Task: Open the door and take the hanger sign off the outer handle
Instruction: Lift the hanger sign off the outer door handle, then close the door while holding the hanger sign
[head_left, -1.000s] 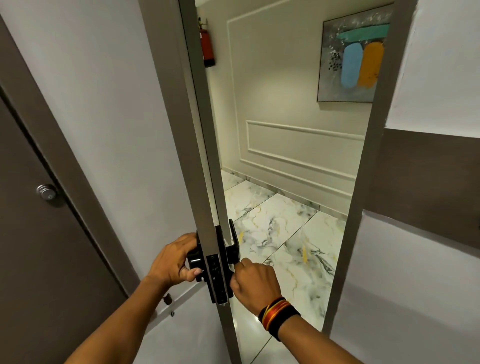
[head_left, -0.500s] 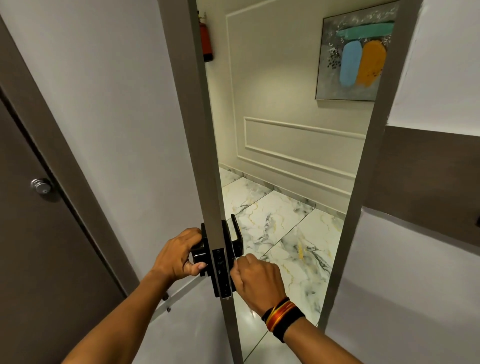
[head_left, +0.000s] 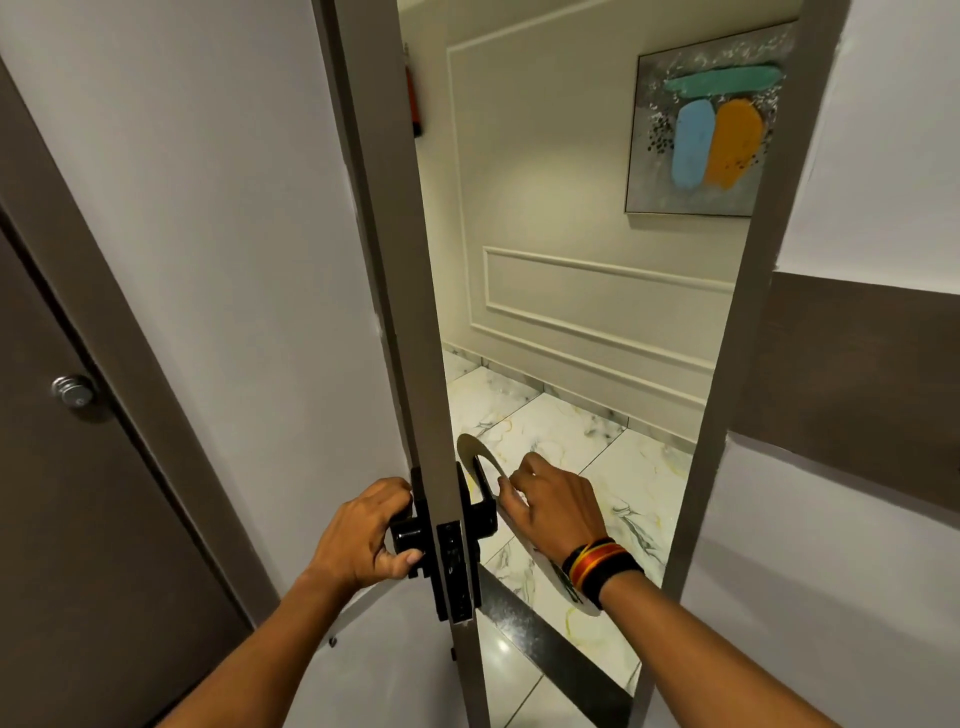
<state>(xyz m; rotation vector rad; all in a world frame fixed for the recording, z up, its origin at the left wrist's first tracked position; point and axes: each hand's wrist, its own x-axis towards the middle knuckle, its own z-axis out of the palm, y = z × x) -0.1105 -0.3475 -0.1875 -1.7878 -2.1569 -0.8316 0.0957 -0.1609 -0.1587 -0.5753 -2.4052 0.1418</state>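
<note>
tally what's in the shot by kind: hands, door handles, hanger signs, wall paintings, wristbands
hands: 2, left hand and right hand
door handles: 2, inner handle and outer handle
hanger signs: 1, hanger sign
wall paintings: 1, painting
wristbands: 1, wristband on the right wrist
total: 7

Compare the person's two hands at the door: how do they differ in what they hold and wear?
The left hand grips the inner handle; the right hand pinches the hanger sign looped over the outer handle. The right wrist wears a striped band; the left is bare. Both are closed.
</note>
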